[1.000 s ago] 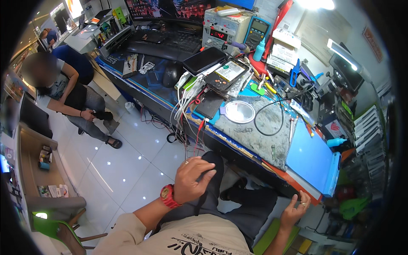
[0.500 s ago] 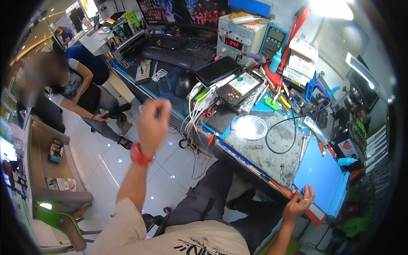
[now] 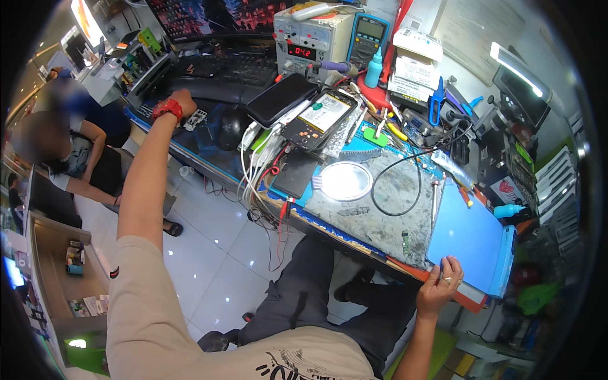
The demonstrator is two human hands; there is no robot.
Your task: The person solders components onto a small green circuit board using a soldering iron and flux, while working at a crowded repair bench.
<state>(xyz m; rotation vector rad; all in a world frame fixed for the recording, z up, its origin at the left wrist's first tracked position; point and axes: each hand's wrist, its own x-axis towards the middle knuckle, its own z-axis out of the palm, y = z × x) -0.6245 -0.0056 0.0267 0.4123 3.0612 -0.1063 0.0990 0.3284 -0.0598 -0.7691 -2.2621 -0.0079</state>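
My left hand point(image 3: 182, 102), with a red watch point(image 3: 167, 109) on its wrist, reaches over the far-left part of the desk. It is beside small metal phone parts point(image 3: 195, 120), in front of the black keyboard point(image 3: 221, 71). Its fingers curl away from view, so I cannot see whether they hold anything. At the near right, my right hand point(image 3: 441, 283) rests at the corner of a flat blue sheet point(image 3: 465, 234), thumb and ringed finger apart. A small green circuit strip point(image 3: 405, 242) lies left of that sheet.
A black phone point(image 3: 282, 100) and an opened phone point(image 3: 321, 119) lie mid-desk, above white cables. Nearer are a round lit magnifier point(image 3: 345, 181) and a looped black cable point(image 3: 418, 183). A power supply point(image 3: 310, 41) and multimeter point(image 3: 367, 38) stand behind. Two people sit at the left.
My left hand has moved from over the floor, forward and left, onto the desk by the phone parts. The view has shifted. My right hand stays at the blue sheet's corner.
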